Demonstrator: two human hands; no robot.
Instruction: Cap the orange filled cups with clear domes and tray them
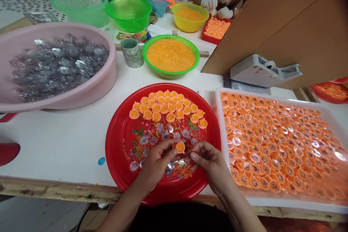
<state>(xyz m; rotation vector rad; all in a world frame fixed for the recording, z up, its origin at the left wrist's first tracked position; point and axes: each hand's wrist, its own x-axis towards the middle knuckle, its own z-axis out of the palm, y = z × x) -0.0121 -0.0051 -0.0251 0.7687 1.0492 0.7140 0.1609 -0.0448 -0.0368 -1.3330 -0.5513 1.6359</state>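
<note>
My left hand (157, 161) pinches a small orange cup (180, 147) filled with orange grains, over the near part of a red plate (119, 152). My right hand (208, 159) is beside it with its fingers curled, fingertips touching the same cup; whether they hold anything else is hidden. Rows of filled orange cups (167, 107) lie on the far half of the plate. Several clear plastic lids (160, 134) lie scattered in the plate's middle.
A white tray (272, 203) on the right holds many lidded orange cups. A pink basin (89, 87) of clear lids stands at the left. A green bowl (170, 56) of orange grains and a mug (132, 52) sit behind. A cardboard box (285, 25) stands at the right. Another person's gloved hands (214, 7) work far back.
</note>
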